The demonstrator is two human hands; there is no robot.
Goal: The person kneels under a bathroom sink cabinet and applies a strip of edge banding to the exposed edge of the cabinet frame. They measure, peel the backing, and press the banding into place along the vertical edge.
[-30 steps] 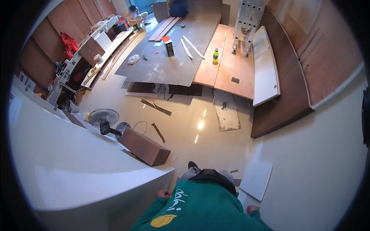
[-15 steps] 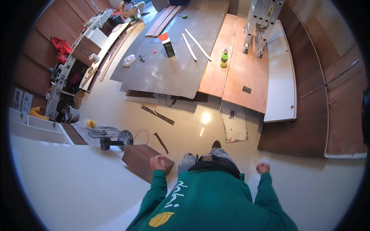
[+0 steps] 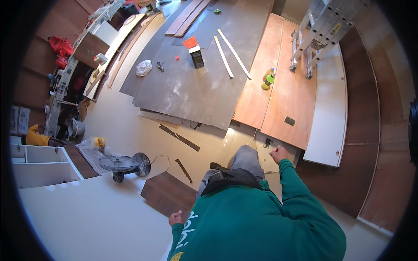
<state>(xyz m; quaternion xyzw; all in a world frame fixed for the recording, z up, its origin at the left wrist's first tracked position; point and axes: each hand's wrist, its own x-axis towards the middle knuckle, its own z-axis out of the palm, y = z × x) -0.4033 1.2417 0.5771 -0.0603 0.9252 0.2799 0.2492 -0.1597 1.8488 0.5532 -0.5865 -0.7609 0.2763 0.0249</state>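
Observation:
My right hand (image 3: 279,154), fingers curled and nothing showing in it, is raised ahead of me above the floor, near the front edge of the plywood sheets (image 3: 289,104). Low at my left side hangs my left hand (image 3: 176,218), loosely closed with no object visible. Closest to it is a brown board piece (image 3: 169,192) beside a white panel surface (image 3: 91,217). Two bottles, one green-yellow (image 3: 267,82) and one orange-brown (image 3: 268,73), stand upright on the plywood. A dark can with a red-orange top (image 3: 196,54) stands on the large grey sheet (image 3: 174,98).
An aluminium ladder (image 3: 324,37) stands on the plywood, beside a long white panel (image 3: 328,113). A fan (image 3: 126,163) and dark offcut strips (image 3: 179,137) are on the left. A person in yellow (image 3: 35,135) is by white cabinets (image 3: 48,165). Pale strips (image 3: 230,50) lie on the grey sheet.
I have stepped forward, with a leg now nearer the sheets. My right hand has swung up and forward; my left has dropped back. The person in yellow shows more at the left.

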